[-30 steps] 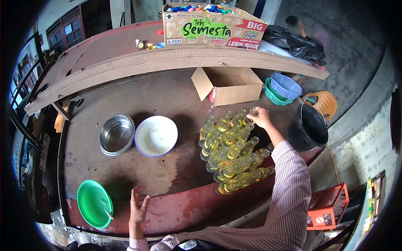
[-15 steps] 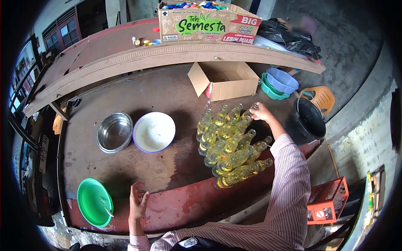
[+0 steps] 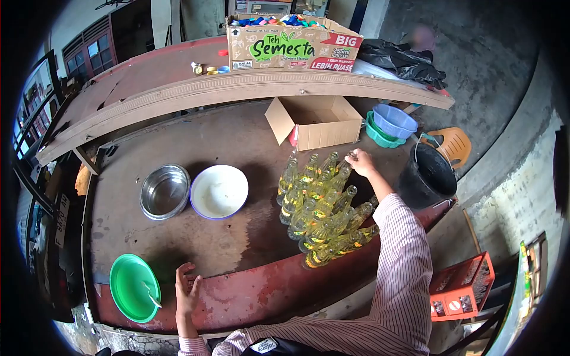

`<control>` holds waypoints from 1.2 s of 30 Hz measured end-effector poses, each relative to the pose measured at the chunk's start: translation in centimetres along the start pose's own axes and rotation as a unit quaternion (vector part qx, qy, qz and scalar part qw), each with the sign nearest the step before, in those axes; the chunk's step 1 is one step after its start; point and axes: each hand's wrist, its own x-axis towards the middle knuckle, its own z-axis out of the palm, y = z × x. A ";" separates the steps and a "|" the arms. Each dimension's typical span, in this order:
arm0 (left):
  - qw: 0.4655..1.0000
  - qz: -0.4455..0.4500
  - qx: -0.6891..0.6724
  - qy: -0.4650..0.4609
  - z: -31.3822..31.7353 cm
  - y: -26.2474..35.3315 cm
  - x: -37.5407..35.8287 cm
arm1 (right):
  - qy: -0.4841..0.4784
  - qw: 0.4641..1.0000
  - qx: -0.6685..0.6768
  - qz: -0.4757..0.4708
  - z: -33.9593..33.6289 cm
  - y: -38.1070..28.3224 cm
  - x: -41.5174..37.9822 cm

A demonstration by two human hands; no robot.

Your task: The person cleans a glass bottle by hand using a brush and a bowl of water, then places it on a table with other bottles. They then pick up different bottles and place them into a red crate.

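A tight group of clear glass bottles (image 3: 320, 207) with yellow printed labels stands on the worn brown-red table. At its back right corner, my right hand (image 3: 360, 162) has its fingers closed around the top of one bottle; part of that bottle is hidden by the hand and the others. My left hand (image 3: 187, 289) hovers over the table's front edge, fingers apart and holding nothing. Nearest to it is a green plastic basin (image 3: 124, 285) with a pale handle inside. Farther back sit a steel bowl (image 3: 165, 191) and a white enamel bowl (image 3: 219, 191) with a blue rim.
An open cardboard box (image 3: 328, 135) lies behind the bottles, beside stacked blue and green basins (image 3: 395, 121). A printed carton (image 3: 291, 50) of coloured caps rests on the raised shelf. To the right are a black bucket (image 3: 424, 178) and a red crate (image 3: 463, 288).
The view has tilted slightly, so the shelf and box appear lower. My right hand stays at the bottle top, now slightly left in view. My left hand remains open, also a little farther left.
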 end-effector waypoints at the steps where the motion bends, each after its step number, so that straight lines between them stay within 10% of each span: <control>1: 1.000 -0.004 -0.005 0.000 0.1 -0.1 0.0 | 0.001 1.000 -0.001 0.003 -0.1 0.3 0.2; 9: 1.000 -0.016 0.011 -0.020 1.1 0.0 0.3 | -0.182 0.975 0.113 0.052 -3.4 -0.9 -1.5; 12: 1.000 -0.014 0.013 -0.019 0.9 -0.2 0.2 | -0.239 0.934 -0.260 0.052 -6.4 -1.0 -3.3; 15: 1.000 -0.010 0.010 -0.019 0.8 -0.8 0.2 | -0.401 0.863 -0.238 0.194 -8.4 -3.2 -6.7; 22: 0.998 -0.007 0.050 -0.044 1.6 0.3 0.4 | -0.156 0.979 -0.101 -0.089 -7.0 2.6 -11.4; 36: 0.993 0.058 0.032 -0.094 0.7 -0.4 0.1 | -0.021 0.990 -0.139 0.002 -12.6 7.1 -21.1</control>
